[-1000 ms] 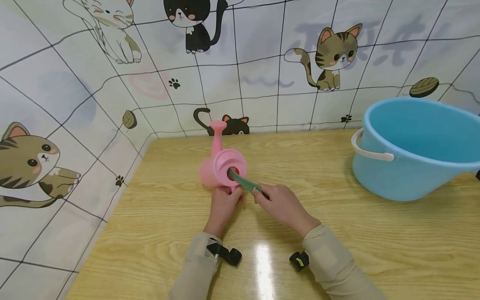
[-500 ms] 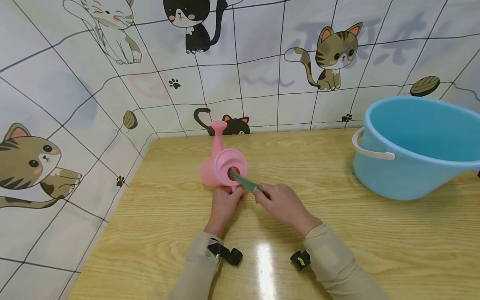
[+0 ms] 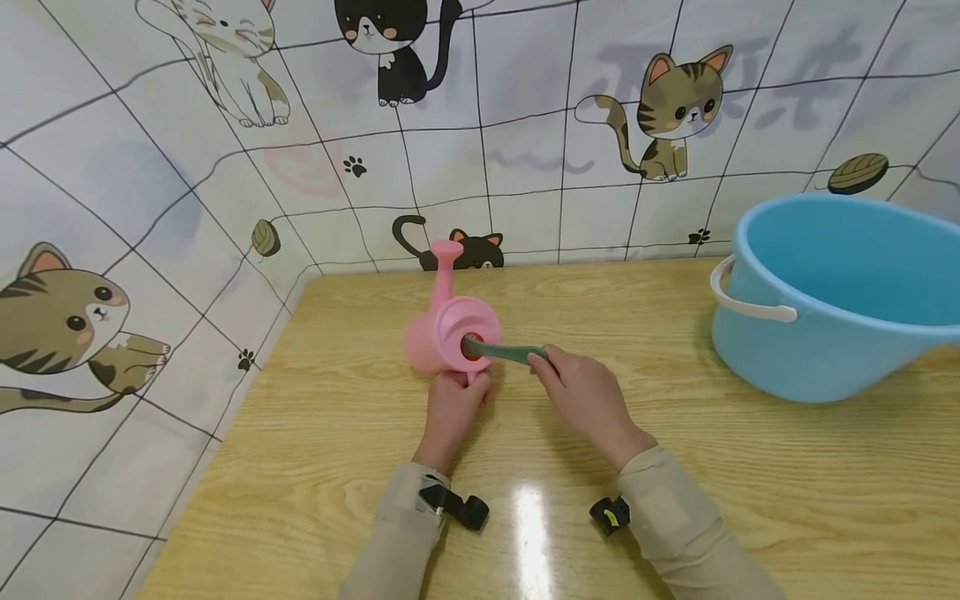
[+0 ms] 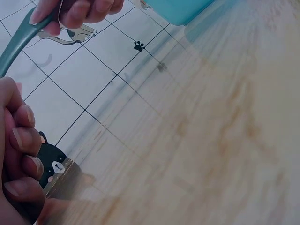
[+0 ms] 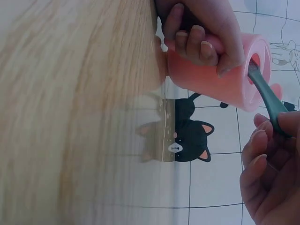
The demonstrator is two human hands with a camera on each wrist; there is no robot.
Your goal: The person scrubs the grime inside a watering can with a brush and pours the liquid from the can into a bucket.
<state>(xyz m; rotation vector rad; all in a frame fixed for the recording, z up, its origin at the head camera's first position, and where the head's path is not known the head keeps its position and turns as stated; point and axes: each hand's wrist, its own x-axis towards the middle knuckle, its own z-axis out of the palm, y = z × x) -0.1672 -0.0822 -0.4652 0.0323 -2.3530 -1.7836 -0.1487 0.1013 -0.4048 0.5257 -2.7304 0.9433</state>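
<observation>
A pink watering can (image 3: 430, 342) stands on the table, its opening tilted to face me and its spout pointing toward the wall. My left hand (image 3: 452, 412) grips its handle with curled fingers, as the right wrist view (image 5: 206, 33) also shows. In my right hand (image 3: 588, 400) I pinch a green-handled tool (image 3: 513, 353) between thumb and fingers. The tool's greyish end goes into the can's opening, so its head is hidden and its kind unclear. Something red (image 3: 476, 347) shows inside the opening; what it is cannot be told.
A large light blue bucket (image 3: 817, 358) with a white handle (image 3: 757, 311) stands at the right of the wooden table (image 3: 322, 475). Behind and to the left are walls covered in a cat-patterned grid print (image 3: 517, 167).
My right hand has moved slightly right and up, swinging the tool's handle from slanting to nearly level. The left hand and watering can hold almost the same place.
</observation>
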